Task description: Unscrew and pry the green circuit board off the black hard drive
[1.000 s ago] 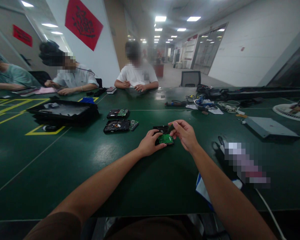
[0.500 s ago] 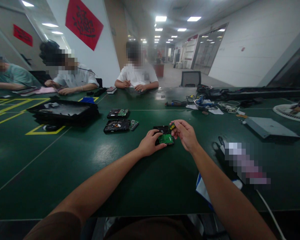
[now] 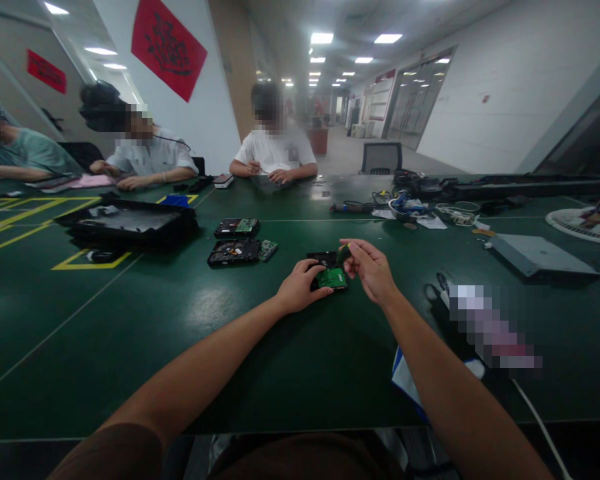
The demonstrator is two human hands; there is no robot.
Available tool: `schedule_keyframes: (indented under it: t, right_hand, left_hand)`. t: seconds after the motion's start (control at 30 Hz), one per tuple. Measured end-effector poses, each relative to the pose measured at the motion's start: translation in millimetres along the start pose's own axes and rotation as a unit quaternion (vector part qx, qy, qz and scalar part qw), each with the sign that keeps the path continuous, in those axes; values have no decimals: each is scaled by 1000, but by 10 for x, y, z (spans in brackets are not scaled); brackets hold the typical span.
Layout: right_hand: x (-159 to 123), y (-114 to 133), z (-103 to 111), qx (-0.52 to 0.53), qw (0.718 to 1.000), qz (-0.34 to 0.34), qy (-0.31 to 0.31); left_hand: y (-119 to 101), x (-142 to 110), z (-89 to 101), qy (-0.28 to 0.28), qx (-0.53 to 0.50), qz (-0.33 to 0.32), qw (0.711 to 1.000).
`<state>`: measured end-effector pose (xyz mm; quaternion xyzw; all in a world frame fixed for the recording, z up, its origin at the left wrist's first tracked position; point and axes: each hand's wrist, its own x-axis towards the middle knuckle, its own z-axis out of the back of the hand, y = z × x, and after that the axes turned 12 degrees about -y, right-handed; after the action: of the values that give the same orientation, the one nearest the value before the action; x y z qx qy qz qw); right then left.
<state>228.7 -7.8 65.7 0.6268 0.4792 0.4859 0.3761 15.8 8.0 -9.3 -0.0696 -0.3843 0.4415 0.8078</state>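
Observation:
A hard drive with a green circuit board (image 3: 333, 278) lies in front of me, its board facing up. My left hand (image 3: 303, 287) grips the drive from the left, thumb along the near edge and fingers over the far side. Above the drive's right end, my right hand (image 3: 373, 270) pinches the short dark-green and yellow handle of a screwdriver (image 3: 344, 254). The screwdriver's tip is hidden. To the left lie another hard drive (image 3: 234, 253), a hard drive with its board showing (image 3: 236, 227), and a small loose circuit board (image 3: 268, 250).
A black tray (image 3: 130, 223) stands at the left. Cables (image 3: 407, 205) lie at the back right, near a grey metal box (image 3: 545, 255). A blurred-out object and a white cable (image 3: 540, 427) are at my right. Several people sit across the green table (image 3: 205, 373).
The screwdriver handle has turned in my right fingers: its yellow side showed before, mostly dark green shows now. My left hand and the hard drive stay in place.

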Motion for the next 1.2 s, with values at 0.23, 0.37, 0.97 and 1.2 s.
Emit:
schedule_keyframes:
  t: [0.23, 0.37, 0.97, 1.2]
  right_hand:
    - [2, -20, -13, -6, 1000, 8, -5]
    - [1, -14, -24, 29, 1000, -12, 1]
    - [18, -28, 12, 15, 1000, 1, -3]
    - [13, -27, -2, 31, 999, 9, -10]
  left_hand:
    - [-4, 0, 20, 5, 2, -1, 1000]
    - [-1, 4, 20, 8, 6, 1, 1000]
    - [-34, 17, 29, 10, -9, 11, 1000]
    - [-48, 19, 38, 3, -10, 13, 1000]
